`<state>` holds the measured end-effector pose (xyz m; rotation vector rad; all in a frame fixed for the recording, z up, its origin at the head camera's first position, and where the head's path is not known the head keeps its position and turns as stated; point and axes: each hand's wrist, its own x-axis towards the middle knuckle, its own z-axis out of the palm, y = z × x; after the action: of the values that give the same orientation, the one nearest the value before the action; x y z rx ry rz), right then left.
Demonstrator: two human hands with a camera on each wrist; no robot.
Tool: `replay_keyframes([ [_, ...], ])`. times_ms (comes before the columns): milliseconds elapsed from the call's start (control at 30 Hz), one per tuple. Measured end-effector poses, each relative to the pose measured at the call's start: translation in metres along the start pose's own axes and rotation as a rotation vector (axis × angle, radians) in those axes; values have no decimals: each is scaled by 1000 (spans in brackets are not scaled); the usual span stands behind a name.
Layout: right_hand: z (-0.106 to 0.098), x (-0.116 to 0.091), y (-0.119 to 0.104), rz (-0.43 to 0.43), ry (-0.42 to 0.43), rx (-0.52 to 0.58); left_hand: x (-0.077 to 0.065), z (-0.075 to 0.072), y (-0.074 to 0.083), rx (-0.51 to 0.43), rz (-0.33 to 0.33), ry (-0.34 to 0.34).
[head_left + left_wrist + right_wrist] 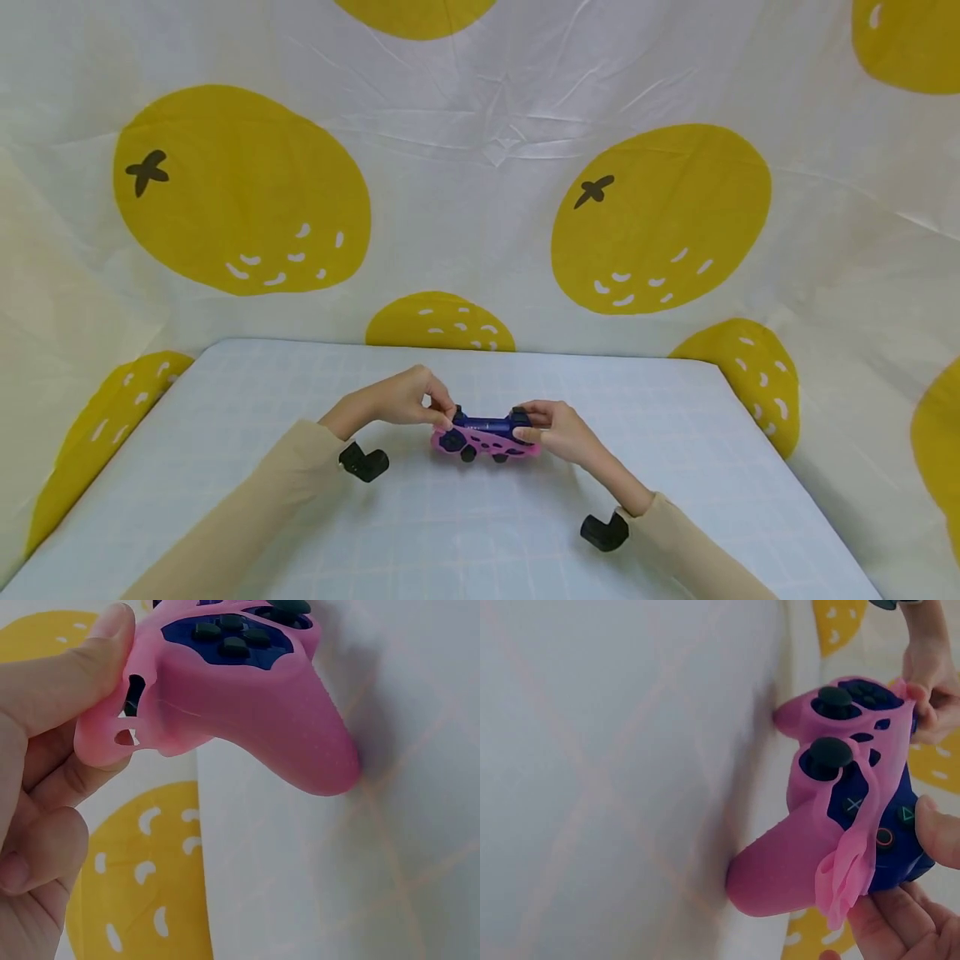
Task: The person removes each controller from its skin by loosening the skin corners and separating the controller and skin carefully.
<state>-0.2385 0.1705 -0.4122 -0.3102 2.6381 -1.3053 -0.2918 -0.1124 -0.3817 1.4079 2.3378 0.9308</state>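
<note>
A dark blue game controller (483, 425) sits partly inside a pink silicone cover (217, 697), grips toward the tabletop, at the middle of the head view. My left hand (412, 397) pinches the cover at the controller's left shoulder between thumb and fingers. At the other end my right hand (564, 430) holds the controller's bare right shoulder, thumb on its face near the triangle button, fingers behind. In the right wrist view the cover's right upper part (847, 877) is bunched below the round button, leaving blue shell exposed. Both thumbsticks (831, 752) poke through the cover's holes.
The table (465, 533) wears a pale blue checked cloth. Behind and beside it hangs a white curtain (465, 208) with large yellow fruit prints. Black wrist-worn devices (363, 462) sit by each sleeve cuff.
</note>
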Motion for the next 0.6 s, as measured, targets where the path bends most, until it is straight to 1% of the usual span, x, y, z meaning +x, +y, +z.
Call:
replay_keyframes([
  [133,0,1,1,-4,1,-6,-5,4,-4,-1,16,26],
  [300,1,0,2,-5,-11,15,-12,10,-9,-8,58,26],
  [500,-1,1,1,-43,-37,18,-15,13,-13,-24,57,58],
  [600,-3,2,1,-39,-44,24,-16,14,-15,-27,69,65],
])
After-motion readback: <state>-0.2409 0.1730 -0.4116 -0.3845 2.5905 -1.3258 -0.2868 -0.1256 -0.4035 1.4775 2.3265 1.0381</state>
